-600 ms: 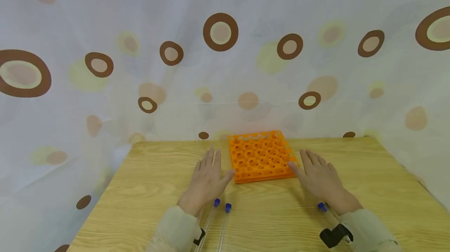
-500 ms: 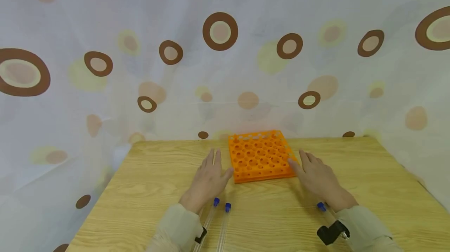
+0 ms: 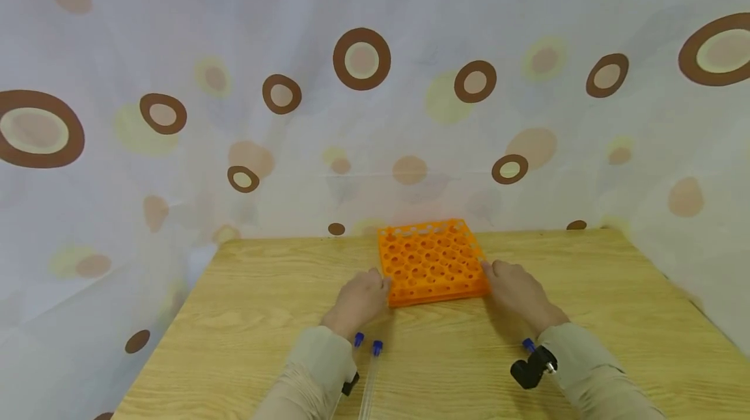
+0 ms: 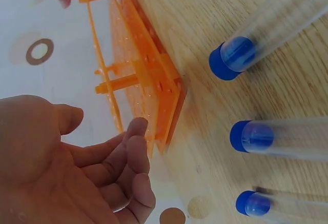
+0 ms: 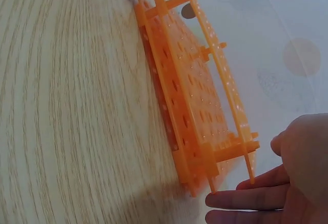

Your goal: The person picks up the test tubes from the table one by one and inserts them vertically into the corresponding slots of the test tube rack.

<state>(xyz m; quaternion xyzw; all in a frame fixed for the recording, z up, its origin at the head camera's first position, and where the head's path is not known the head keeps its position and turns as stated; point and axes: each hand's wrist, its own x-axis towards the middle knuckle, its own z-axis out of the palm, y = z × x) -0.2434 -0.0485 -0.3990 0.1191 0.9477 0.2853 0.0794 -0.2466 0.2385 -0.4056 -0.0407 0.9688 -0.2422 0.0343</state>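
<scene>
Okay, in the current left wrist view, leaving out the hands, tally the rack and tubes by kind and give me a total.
Orange test tube rack: 1
Clear tubes with blue caps: 3
Total: 4

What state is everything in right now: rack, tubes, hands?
Orange rack: standing on the table, no tubes seen in its holes.
Three clear tubes: lying on the table, blue caps on.
Blue cap by the right wrist: its tube is hidden.
Left hand: fingers bent at the rack's left side, contact unclear.
Right hand: at the rack's right side, grip unclear.
</scene>
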